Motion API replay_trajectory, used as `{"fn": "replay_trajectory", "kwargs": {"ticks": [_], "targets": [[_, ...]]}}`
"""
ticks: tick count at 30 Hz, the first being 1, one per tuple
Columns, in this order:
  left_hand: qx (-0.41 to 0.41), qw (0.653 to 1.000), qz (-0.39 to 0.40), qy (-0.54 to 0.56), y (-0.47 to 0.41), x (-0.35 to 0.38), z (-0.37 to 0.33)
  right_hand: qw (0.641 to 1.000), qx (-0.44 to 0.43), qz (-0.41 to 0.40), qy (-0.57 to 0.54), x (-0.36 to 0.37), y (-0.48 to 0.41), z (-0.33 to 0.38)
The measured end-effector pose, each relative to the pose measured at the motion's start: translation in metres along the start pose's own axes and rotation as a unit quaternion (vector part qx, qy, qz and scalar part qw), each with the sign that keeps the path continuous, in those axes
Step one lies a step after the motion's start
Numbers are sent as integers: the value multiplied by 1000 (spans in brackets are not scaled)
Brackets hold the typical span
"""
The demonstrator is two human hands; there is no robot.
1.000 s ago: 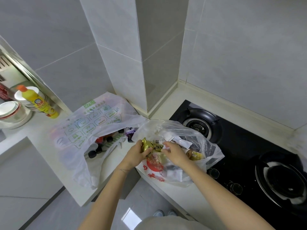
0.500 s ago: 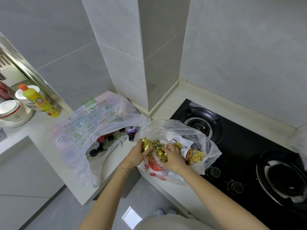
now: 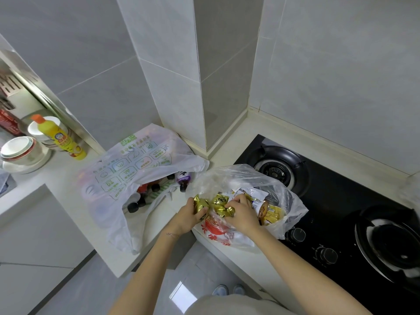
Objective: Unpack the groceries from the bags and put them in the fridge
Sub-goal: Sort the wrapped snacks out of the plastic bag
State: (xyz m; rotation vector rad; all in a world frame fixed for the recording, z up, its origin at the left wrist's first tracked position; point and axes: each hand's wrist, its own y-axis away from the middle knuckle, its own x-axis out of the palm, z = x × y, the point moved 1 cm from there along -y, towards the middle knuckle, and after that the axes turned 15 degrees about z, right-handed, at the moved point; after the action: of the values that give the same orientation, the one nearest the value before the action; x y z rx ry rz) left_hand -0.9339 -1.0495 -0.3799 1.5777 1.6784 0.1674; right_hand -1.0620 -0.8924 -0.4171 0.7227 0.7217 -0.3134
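Countertop (image 3: 56,176); gold packets (image 3: 221,201) within curled fingers (image 3: 240,199)

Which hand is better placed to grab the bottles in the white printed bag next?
Probably the left hand: it is nearer the white printed bag, where the bottles lie. The right hand is farther off, in the clear bag. Both grip gold packets now.

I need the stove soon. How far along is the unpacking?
Done: nothing that shows. In hand: left hand and right hand grip gold packets in the clear bag. Left: its other snacks and bottles in the printed bag.
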Motion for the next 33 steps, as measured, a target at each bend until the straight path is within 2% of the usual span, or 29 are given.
{"fn": "replay_trajectory", "kwargs": {"ticks": [6,13,15,19,23,26,28,31,33], "targets": [[1,1000,2,12,3,1,3,1000,-9,25,-8,2,0,4],[37,998,-13,41,8,0,-2,1000,-29,0,-4,4,3,12],[50,997,-22,57,11,-1,-4,999,-37,6,-33,-1,5,16],[102,982,-51,154,14,-4,-3,994,-27,-10,-103,-20,11,12],[135,964,-64,218,18,-5,-6,985,4,-65,-157,-36,19,1],[142,961,-64,229,17,-5,-8,955,33,-134,-263,-52,34,1],[148,960,-63,231,17,-3,-9,911,32,-158,-380,-61,44,5],[169,956,-73,229,21,-1,-13,833,10,-122,-540,-65,56,12],[185,952,-80,229,22,0,-14,809,-1,-83,-583,-62,63,17]]}}
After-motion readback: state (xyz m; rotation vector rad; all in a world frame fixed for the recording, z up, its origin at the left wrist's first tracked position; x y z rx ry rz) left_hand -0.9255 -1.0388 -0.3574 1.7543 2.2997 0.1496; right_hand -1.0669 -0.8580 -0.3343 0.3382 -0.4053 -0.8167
